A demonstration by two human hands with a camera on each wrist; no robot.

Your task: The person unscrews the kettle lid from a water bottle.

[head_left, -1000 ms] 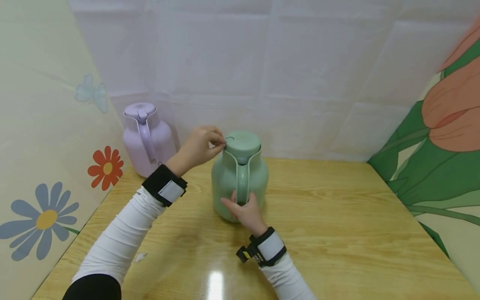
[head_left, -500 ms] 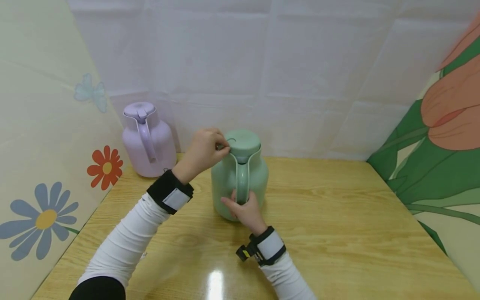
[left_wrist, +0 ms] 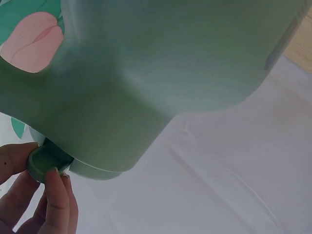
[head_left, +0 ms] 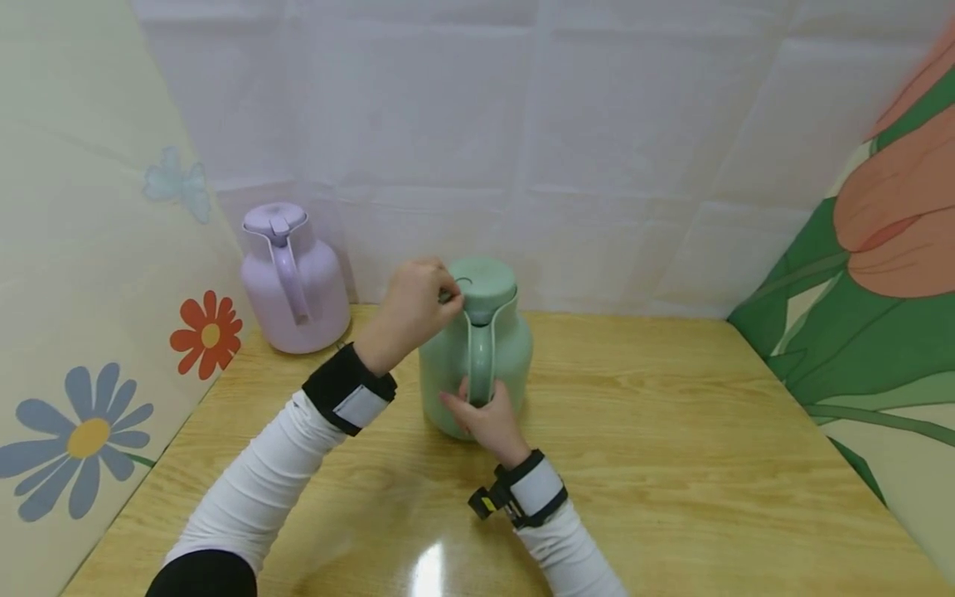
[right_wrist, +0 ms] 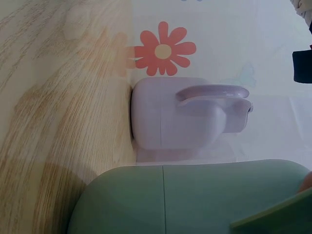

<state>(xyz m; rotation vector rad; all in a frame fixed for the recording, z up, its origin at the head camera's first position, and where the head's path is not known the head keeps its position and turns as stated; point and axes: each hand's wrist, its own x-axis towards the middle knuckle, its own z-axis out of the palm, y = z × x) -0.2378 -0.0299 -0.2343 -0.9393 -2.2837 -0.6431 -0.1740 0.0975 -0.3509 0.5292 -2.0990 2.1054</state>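
A green thermos jug (head_left: pixel 448 369) stands upright on the wooden table, its handle (head_left: pixel 481 352) facing me. My left hand (head_left: pixel 412 311) pinches a small tab (left_wrist: pixel 45 163) at the left side of the jug's round lid (head_left: pixel 488 276). The left wrist view shows thumb and fingertips on either side of this tab, beside the jug's rim. Low on the handle, my right hand (head_left: pixel 494 423) grips it with the thumb pointing left; its other fingers are mostly hidden. In the right wrist view the jug's green side fills the bottom.
A lilac thermos jug (head_left: pixel 317 286) stands at the back left, near the white sheet (head_left: pixel 612 166) behind the table (head_left: pixel 671 448). Panels with painted flowers border both sides, including a red flower (right_wrist: pixel 163 51) seen beyond the lilac jug.
My left hand has moved slightly right and toward me around the lid's edge, and the curved mark on the lid has shifted with it. The right hand keeps its place on the handle.
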